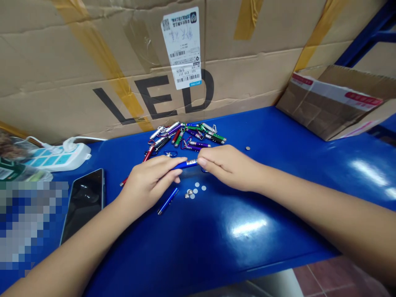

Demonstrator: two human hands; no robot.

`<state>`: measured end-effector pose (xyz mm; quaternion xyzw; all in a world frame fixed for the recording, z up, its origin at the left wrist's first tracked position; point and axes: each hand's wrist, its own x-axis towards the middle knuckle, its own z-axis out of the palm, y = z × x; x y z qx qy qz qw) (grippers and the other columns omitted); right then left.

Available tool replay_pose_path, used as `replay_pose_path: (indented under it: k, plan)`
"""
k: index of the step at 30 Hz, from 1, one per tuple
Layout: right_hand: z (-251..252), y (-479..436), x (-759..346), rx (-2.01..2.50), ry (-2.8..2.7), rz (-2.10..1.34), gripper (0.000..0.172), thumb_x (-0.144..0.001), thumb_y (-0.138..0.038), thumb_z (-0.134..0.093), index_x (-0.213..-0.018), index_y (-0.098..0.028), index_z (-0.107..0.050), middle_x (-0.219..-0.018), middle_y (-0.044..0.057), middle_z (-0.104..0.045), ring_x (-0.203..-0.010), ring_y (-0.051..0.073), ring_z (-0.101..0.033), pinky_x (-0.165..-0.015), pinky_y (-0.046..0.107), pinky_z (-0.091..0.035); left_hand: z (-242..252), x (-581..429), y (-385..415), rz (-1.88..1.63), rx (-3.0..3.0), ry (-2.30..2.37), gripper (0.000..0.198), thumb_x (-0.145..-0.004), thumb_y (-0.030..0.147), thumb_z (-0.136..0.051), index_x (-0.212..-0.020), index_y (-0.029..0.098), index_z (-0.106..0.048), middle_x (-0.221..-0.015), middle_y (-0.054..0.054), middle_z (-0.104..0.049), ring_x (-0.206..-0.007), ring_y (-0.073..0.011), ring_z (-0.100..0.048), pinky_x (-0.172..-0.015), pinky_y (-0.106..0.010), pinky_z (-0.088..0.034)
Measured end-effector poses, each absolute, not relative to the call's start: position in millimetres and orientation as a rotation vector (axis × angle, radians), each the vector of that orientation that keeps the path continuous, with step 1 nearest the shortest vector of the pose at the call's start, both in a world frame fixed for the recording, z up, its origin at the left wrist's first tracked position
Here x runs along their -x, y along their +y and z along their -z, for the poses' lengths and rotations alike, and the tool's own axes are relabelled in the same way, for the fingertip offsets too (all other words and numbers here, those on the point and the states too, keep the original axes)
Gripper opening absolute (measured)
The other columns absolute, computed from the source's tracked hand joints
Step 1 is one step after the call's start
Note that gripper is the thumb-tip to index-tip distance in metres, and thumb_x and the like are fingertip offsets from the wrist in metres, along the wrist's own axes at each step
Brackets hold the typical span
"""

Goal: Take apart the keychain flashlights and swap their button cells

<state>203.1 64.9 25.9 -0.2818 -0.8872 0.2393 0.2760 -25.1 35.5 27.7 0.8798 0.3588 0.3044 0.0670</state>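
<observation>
Between my two hands is a blue mini flashlight (pixel 189 163) with a white label. My left hand (pixel 151 177) pinches its left end, and my right hand (pixel 230 167) grips its right end with the fingers curled closed. Just below lies a separate blue tube (pixel 168 201). Several small pale discs (pixel 195 191) and a few silvery button cells (pixel 187 194) rest to the right of that tube. Behind my hands is a pile of keychain flashlights (pixel 176 136) in red, green, purple, silver and black. Part of a red one is hidden by my left hand.
A large cardboard box (pixel 241 74) marked LED stands along the back. A smaller open carton (pixel 328 103) sits at the right. To the left are a white power strip (pixel 64 156) and a phone (pixel 86 202). One button cell (pixel 248 148) lies alone on the blue tabletop (pixel 216 239).
</observation>
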Motion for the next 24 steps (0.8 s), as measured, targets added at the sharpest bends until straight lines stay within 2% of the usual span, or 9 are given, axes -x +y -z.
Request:
replay_pose_path:
  k: [3,6,9,11,13,15,18,21,24]
  plan:
    - [-21.4,59.8,-193.6,0.856,-1.872,-1.490,0.035,-0.094,-0.036,-0.039,-0.062,-0.020,-0.040,-0.051,-0.006,-0.038,-0.046,0.008,-0.033,-0.047,0.022,-0.028,-21.9,28.6,34.8,-1.026,-2.970,1.032,0.031,-0.090,0.014,-0.056,-0.119,0.022,-0.062,-0.094,-0.004,-0.073,-0.084,-0.0149,-0.067,-0.075,-0.025,-0.050]
    - [-17.0,59.9,-188.0,0.850,-1.475,-1.945,0.033,-0.092,-0.031,-0.038,-0.061,-0.021,-0.040,-0.042,-0.009,-0.030,-0.038,0.006,-0.019,-0.038,0.021,-0.016,-18.6,30.4,34.0,-1.012,-3.037,1.063,0.033,-0.090,0.013,-0.055,-0.119,0.027,-0.062,-0.106,-0.003,-0.072,-0.091,-0.0157,-0.067,-0.078,-0.027,-0.049]
    - [-13.8,62.5,-187.8,0.860,-1.457,-1.894,0.034,-0.093,-0.030,-0.040,-0.061,-0.020,-0.043,-0.042,-0.009,-0.034,-0.037,0.006,-0.022,-0.037,0.020,-0.018,-20.5,26.2,34.2,-0.985,-2.680,1.253,0.027,-0.089,0.029,-0.058,-0.115,0.023,-0.063,-0.098,-0.004,-0.073,-0.086,-0.0173,-0.069,-0.076,-0.027,-0.052]
    - [-13.2,63.0,-189.6,0.889,-1.583,-1.700,0.035,-0.094,-0.032,-0.042,-0.061,-0.019,-0.044,-0.046,-0.008,-0.038,-0.041,0.005,-0.030,-0.041,0.020,-0.024,-23.6,21.1,34.9,-0.896,-2.271,1.330,0.032,-0.093,0.042,-0.050,-0.109,0.018,-0.064,-0.081,-0.003,-0.073,-0.069,-0.0152,-0.069,-0.062,-0.024,-0.052]
    - [-13.6,62.1,-191.6,0.908,-1.716,-1.505,0.037,-0.094,-0.033,-0.043,-0.061,-0.017,-0.045,-0.051,-0.007,-0.042,-0.046,0.005,-0.035,-0.046,0.019,-0.029,-27.1,16.7,35.2,-0.779,-1.965,1.330,0.038,-0.095,0.045,-0.041,-0.094,0.016,-0.065,-0.064,-0.001,-0.068,-0.052,-0.0120,-0.063,-0.050,-0.021,-0.048]
    - [-14.2,60.6,-192.5,0.912,-1.768,-1.441,0.038,-0.095,-0.034,-0.043,-0.061,-0.017,-0.045,-0.052,-0.007,-0.043,-0.048,0.005,-0.036,-0.049,0.019,-0.031,-29.8,14.7,34.6,-0.774,-1.897,1.325,0.034,-0.094,0.042,-0.045,-0.086,0.015,-0.065,-0.059,0.001,-0.065,-0.046,-0.0102,-0.060,-0.047,-0.020,-0.046]
    - [-14.5,59.1,-190.8,0.889,-1.641,-1.654,0.036,-0.095,-0.034,-0.041,-0.062,-0.018,-0.043,-0.048,-0.008,-0.040,-0.044,0.005,-0.033,-0.044,0.020,-0.028,-30.6,16.7,31.8,-0.902,-2.204,1.346,0.020,-0.091,0.031,-0.052,-0.096,0.018,-0.067,-0.067,0.002,-0.069,-0.053,-0.0098,-0.063,-0.058,-0.020,-0.051]
    - [-14.7,58.5,-187.8,0.854,-1.456,-1.875,0.032,-0.093,-0.030,-0.041,-0.063,-0.019,-0.042,-0.044,-0.009,-0.037,-0.039,0.006,-0.025,-0.039,0.020,-0.019,-27.7,21.3,29.7,-0.999,-2.681,1.331,0.021,-0.092,0.027,-0.052,-0.098,0.017,-0.069,-0.079,-0.002,-0.074,-0.066,-0.0132,-0.069,-0.069,-0.023,-0.053]
    - [-17.1,58.6,-188.1,0.881,-1.465,-1.903,0.031,-0.092,-0.031,-0.040,-0.063,-0.020,-0.041,-0.044,-0.009,-0.034,-0.039,0.006,-0.023,-0.039,0.021,-0.016,-24.7,23.3,30.3,-1.085,-2.993,1.217,0.022,-0.092,0.028,-0.054,-0.097,0.013,-0.069,-0.087,-0.007,-0.076,-0.077,-0.0180,-0.071,-0.075,-0.025,-0.053]
